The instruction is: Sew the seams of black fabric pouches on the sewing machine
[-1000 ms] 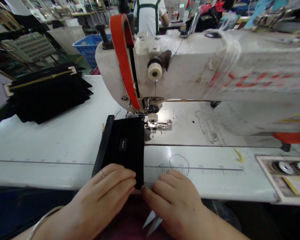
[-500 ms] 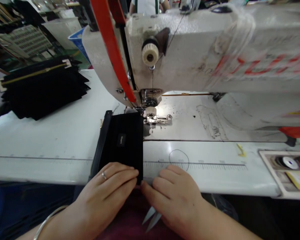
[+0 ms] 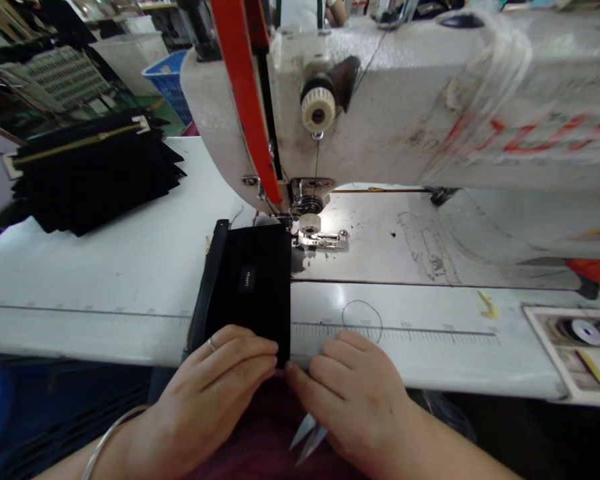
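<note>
**Black pouch (image 3: 267, 300) set long ways between sewing machine (image 3: 390, 133) and left hand (image 3: 220, 377)**

Lies flat on the white table (image 3: 105, 273), in front of the sewing machine's needle end. Points its long way straight out from the sewing machine, toward the hands. Has one short end by the needle, and the other by the table edge farthest from the sewing machine. Too dark there to tell if tucked under the foot. Shows a little label (image 3: 247, 279) in the middle.

Left hand: nearer to the pouch, right on top of its end farthest from the sewing machine. Has fingers side by side, laid across the cloth. Impossible to tell if pinching or just pressing, with the thumb mostly hidden.

Right hand (image 3: 353, 380): also on the side of the pouch end farthest from the sewing machine. Curls around scissors (image 3: 313, 443), blades poking out below. Reaches the pouch's right corner with a fingertip, touching or just beside.

Around the sewing machine: off to its left, a stack of black pouches (image 3: 95, 173); behind its left end, a blue basket (image 3: 173, 80); in front of its right part, a tray (image 3: 547, 353) with bobbins (image 3: 575, 328).
</note>
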Action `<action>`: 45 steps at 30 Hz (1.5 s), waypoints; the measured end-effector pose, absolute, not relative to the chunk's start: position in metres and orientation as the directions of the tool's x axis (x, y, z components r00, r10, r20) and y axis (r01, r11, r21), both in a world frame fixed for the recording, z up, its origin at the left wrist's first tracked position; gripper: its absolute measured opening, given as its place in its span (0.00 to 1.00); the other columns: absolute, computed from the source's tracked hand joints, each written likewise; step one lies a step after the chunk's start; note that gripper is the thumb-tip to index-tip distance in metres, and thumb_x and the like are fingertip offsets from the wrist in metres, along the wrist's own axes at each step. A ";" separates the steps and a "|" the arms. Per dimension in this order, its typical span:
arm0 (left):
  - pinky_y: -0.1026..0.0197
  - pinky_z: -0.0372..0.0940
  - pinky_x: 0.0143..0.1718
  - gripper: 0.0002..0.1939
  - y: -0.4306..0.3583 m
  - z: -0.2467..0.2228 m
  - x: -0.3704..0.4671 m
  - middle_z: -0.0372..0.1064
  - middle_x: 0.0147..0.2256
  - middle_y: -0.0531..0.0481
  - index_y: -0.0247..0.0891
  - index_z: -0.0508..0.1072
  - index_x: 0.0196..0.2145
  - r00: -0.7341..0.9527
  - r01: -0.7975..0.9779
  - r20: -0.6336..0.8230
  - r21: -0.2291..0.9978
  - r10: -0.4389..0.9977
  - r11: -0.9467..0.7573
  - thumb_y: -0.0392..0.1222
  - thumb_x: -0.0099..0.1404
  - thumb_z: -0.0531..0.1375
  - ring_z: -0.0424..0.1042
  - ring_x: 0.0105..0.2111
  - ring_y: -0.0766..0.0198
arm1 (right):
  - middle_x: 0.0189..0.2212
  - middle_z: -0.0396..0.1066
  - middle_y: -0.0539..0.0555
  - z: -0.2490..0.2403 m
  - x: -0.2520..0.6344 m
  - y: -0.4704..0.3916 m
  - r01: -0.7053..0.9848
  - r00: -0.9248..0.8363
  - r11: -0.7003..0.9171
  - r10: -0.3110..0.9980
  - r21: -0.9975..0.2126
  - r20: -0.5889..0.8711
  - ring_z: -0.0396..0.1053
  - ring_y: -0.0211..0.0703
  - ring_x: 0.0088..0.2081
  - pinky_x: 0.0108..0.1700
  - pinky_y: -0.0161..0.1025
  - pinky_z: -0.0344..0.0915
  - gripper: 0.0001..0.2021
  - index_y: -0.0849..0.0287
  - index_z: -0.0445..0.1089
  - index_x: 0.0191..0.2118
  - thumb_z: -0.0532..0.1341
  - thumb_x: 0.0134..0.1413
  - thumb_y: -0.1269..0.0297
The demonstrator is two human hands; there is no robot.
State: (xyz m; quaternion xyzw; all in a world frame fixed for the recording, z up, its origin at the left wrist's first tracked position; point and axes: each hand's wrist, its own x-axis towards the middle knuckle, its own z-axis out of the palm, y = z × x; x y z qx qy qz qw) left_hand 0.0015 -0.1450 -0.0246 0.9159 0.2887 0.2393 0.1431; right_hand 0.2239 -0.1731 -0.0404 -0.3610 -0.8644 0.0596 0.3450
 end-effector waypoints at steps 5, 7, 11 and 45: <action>0.65 0.71 0.47 0.14 -0.149 -0.028 -0.004 0.74 0.43 0.48 0.35 0.74 0.46 0.716 0.485 0.332 0.395 0.614 -0.780 0.27 0.72 0.51 0.72 0.43 0.65 | 0.21 0.66 0.49 -0.041 0.223 -0.173 0.582 -0.504 0.737 0.659 -0.344 0.559 0.59 0.41 0.23 0.25 0.42 0.50 0.14 0.65 0.72 0.39 0.49 0.67 0.77; 0.65 0.70 0.48 0.17 -0.149 -0.029 -0.005 0.74 0.44 0.48 0.35 0.74 0.48 0.761 0.471 0.294 0.364 0.578 -0.804 0.26 0.72 0.48 0.72 0.44 0.65 | 0.21 0.65 0.49 -0.040 0.223 -0.172 0.583 -0.503 0.736 0.659 -0.343 0.560 0.59 0.41 0.23 0.25 0.42 0.51 0.14 0.65 0.72 0.39 0.49 0.66 0.77; 0.63 0.70 0.49 0.17 -0.148 -0.028 -0.002 0.75 0.44 0.48 0.35 0.74 0.47 0.762 0.452 0.316 0.367 0.566 -0.813 0.25 0.72 0.48 0.72 0.43 0.64 | 0.21 0.65 0.48 -0.041 0.223 -0.171 0.577 -0.503 0.742 0.652 -0.341 0.568 0.58 0.41 0.23 0.25 0.42 0.50 0.15 0.65 0.72 0.39 0.48 0.67 0.76; 0.52 0.58 0.62 0.18 -0.093 -0.003 0.015 0.69 0.57 0.45 0.32 0.70 0.55 0.848 0.485 0.279 -0.061 0.452 -0.872 0.35 0.74 0.46 0.60 0.61 0.55 | 0.29 0.76 0.51 -0.064 0.209 -0.168 0.676 -0.376 0.655 0.701 -0.338 0.607 0.70 0.36 0.22 0.23 0.31 0.69 0.08 0.58 0.75 0.40 0.58 0.62 0.73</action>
